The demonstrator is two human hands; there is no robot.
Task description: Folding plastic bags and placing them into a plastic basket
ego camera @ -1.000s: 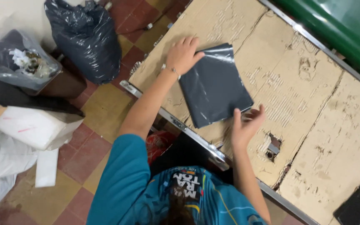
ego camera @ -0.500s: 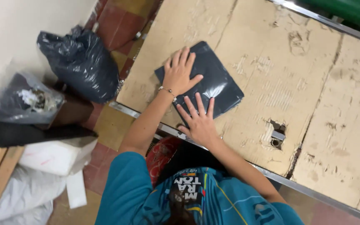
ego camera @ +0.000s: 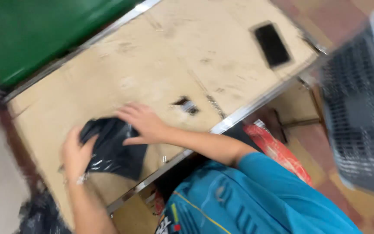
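Observation:
A dark grey plastic mailing bag [ego camera: 114, 152] lies crumpled on the cardboard-covered table [ego camera: 161, 73], near its front edge. My left hand [ego camera: 75, 152] curls over the bag's left edge and grips it. My right hand [ego camera: 141, 123] rests flat on the bag's upper right part with the fingers spread. The picture is blurred by motion, so the exact finger positions are hard to read.
A black phone [ego camera: 272, 43] lies at the table's far right. A small hole with a metal piece [ego camera: 188, 105] sits in the cardboard beside my right hand. A grey mesh basket [ego camera: 360, 108] stands at the right, a green surface [ego camera: 44, 34] behind, and a black rubbish bag [ego camera: 40, 214] on the floor.
The view has swung round sharply. The bag, flat before, is now bunched up. My left hand has shifted from on top of it to gripping its left edge.

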